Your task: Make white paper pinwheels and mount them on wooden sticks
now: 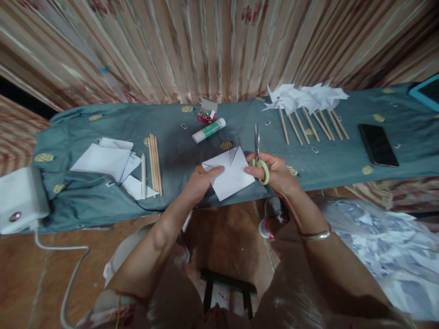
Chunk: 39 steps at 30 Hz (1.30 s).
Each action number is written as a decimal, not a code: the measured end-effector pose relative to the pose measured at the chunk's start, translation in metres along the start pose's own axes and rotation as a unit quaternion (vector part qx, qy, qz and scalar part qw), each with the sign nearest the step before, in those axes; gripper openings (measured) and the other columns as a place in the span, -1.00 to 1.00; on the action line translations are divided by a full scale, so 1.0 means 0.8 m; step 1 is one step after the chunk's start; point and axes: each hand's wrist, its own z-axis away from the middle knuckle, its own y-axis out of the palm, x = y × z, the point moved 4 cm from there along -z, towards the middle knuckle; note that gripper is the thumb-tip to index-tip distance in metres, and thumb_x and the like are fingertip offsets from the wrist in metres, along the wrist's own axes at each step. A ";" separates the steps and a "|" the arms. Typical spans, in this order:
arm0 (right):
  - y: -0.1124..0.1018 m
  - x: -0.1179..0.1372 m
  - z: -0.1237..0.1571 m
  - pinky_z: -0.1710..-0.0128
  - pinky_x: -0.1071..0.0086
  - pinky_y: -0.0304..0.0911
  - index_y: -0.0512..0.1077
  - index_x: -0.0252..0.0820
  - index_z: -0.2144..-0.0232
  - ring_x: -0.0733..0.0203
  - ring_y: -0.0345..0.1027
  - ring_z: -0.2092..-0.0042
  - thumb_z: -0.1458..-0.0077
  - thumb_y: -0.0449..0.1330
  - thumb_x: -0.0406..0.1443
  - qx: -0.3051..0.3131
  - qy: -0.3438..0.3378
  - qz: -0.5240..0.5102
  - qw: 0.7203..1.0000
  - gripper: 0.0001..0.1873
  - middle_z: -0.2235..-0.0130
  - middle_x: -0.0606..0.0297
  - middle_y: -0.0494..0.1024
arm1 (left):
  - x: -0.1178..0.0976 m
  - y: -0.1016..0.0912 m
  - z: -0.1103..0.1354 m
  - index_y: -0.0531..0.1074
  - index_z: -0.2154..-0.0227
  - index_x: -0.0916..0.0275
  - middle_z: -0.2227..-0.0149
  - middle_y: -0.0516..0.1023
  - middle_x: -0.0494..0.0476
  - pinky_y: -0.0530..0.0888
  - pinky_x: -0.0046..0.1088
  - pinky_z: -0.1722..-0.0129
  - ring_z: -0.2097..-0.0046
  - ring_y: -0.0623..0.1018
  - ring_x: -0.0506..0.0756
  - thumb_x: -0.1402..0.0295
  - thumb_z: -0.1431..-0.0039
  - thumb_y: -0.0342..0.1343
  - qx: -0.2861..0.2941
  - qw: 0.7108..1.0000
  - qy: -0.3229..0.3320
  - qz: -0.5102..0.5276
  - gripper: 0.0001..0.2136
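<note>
A square sheet of white paper [231,179], with slits running in from its corners, is held over the front edge of the table. My left hand [203,181] pinches its left side, thumb on top. At its right edge my right hand [274,171] has fingers closed round the green handles of a pair of scissors [257,141], and its thumb touches the paper. The scissor blades point away from me and look nearly closed. Beyond the paper lie a glue stick [209,130] and a small red box of metal pins [207,112].
Paper pinwheels on wooden sticks [305,103] lie at the back right, near a black phone [377,145]. To the left are loose sticks [155,164], a white pen [143,176], paper sheets [99,160] and a white corded device [22,198]. A bag of paper scraps [387,246] stands lower right.
</note>
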 end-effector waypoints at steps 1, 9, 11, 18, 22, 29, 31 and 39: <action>0.001 -0.001 0.000 0.57 0.48 0.00 0.44 -0.15 0.38 0.44 0.11 0.55 0.37 0.50 -0.12 0.006 0.004 -0.001 1.000 -0.52 0.57 0.54 0.34 | 0.001 -0.001 -0.001 0.57 0.44 0.30 0.49 0.60 0.10 0.41 -0.39 0.37 0.42 0.54 0.13 0.28 0.14 0.34 0.001 1.000 -0.003 -0.008 -0.79; 0.006 -0.005 -0.007 0.54 0.45 0.06 0.41 -0.13 0.42 0.39 0.14 0.55 0.38 0.47 -0.11 -0.063 -0.034 -0.023 0.997 -0.54 0.58 0.53 0.35 | -0.015 0.019 0.004 0.54 0.20 0.26 0.19 0.66 0.24 0.50 -0.20 -0.01 -0.03 0.58 0.28 0.03 -0.06 0.21 0.054 0.984 -0.022 0.166 -0.60; 0.010 -0.006 -0.008 0.53 0.44 0.09 0.40 -0.12 0.41 0.38 0.16 0.54 0.38 0.45 -0.09 -0.096 -0.040 -0.040 0.994 -0.53 0.57 0.53 0.36 | -0.019 0.026 0.010 0.52 0.11 0.23 0.06 0.63 0.24 0.48 -0.16 -0.07 -0.10 0.53 0.29 0.00 -0.07 0.21 0.066 0.980 -0.008 0.187 -0.55; 0.030 -0.009 -0.011 0.52 0.44 0.12 0.35 -0.10 0.40 0.37 0.18 0.53 0.40 0.45 -0.07 -0.141 -0.045 -0.080 0.986 -0.49 0.56 0.52 0.37 | -0.004 0.036 0.018 0.51 0.10 0.30 0.07 0.63 0.25 0.48 -0.15 -0.08 -0.06 0.56 0.26 0.30 -0.05 0.30 0.010 0.989 -0.005 0.151 -0.66; 0.039 -0.013 -0.013 0.51 0.44 0.13 0.37 -0.12 0.40 0.37 0.18 0.52 0.41 0.47 -0.03 -0.104 -0.037 -0.083 0.990 -0.46 0.54 0.51 0.40 | -0.002 0.031 0.014 0.46 0.01 0.23 -0.01 0.59 0.22 0.53 -0.18 -0.02 -0.06 0.56 0.22 0.37 -0.15 0.21 -0.071 0.983 -0.020 0.167 -0.67; 0.047 -0.008 0.005 0.48 0.44 0.22 0.45 -0.17 0.38 0.33 0.34 0.47 0.21 0.42 0.05 0.020 -0.012 -0.023 0.999 -0.51 0.49 0.35 0.54 | -0.022 0.005 0.002 0.40 -0.02 0.30 0.10 0.63 0.25 0.49 -0.06 -0.05 0.03 0.61 0.23 0.36 -0.22 0.10 -0.071 0.977 0.001 0.200 -0.68; 0.049 -0.006 0.014 0.49 0.45 0.22 0.46 -0.19 0.38 0.32 0.37 0.45 0.15 0.38 0.09 0.084 0.015 0.005 0.996 -0.50 0.47 0.31 0.56 | -0.029 -0.002 0.000 0.39 -0.01 0.31 0.16 0.63 0.26 0.49 -0.04 -0.04 0.07 0.63 0.25 0.33 -0.24 0.08 -0.068 0.978 -0.005 0.198 -0.69; 0.055 -0.013 0.035 0.47 0.44 0.25 0.50 -0.21 0.40 0.33 0.36 0.46 0.16 0.36 0.14 0.223 0.073 0.061 0.970 -0.46 0.49 0.33 0.53 | -0.037 -0.008 0.000 0.38 -0.02 0.35 0.13 0.62 0.37 0.44 0.06 -0.08 0.02 0.60 0.31 0.27 -0.25 0.05 -0.049 0.977 -0.028 0.204 -0.66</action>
